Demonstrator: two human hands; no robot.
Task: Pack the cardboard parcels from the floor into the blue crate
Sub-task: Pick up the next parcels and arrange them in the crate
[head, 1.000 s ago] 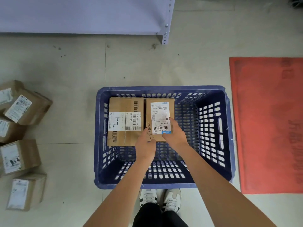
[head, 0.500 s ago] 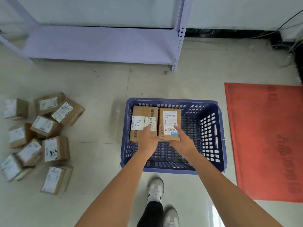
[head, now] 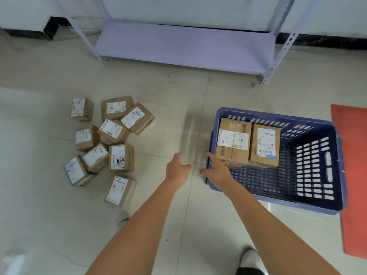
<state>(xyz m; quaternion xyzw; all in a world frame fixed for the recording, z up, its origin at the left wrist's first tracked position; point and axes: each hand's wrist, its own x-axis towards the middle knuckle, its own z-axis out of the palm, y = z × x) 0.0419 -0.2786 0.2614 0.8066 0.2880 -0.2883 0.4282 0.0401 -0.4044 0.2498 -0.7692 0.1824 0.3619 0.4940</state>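
Cardboard parcels (head: 107, 139) lie in a loose heap on the pale tiled floor (head: 39, 195) at the left, each with a white shipping label facing up; some lean on their neighbours, and one parcel (head: 119, 190) sits apart at the near edge of the heap. Beyond them, against the wall, stands a lavender metal shelf rack (head: 178, 46) with its lowest shelf just above the floor.

Both bare forearms reach forward from the bottom of the view. The left hand (head: 177, 169) is out over bare tile between the heap and the crate — fingers relaxed and slightly spread, thumb pointing right, holding nothing. The right hand (head: 217, 170) is just beside it, in front of the crate's near-left corner, fingers extended and loose, index finger pointing up-left; whether it touches the rim cannot be told, and it grasps nothing.

To the right sits the blue crate (head: 317, 205) with slotted walls. Two parcels rest side by side against its far-left wall — a wider parcel marked "134" (head: 233, 141) and a narrower labelled parcel (head: 265, 145), touching each other. A red mat (head: 353, 175) lies along the crate's right side, and a white shoe (head: 251, 259) shows at the bottom.
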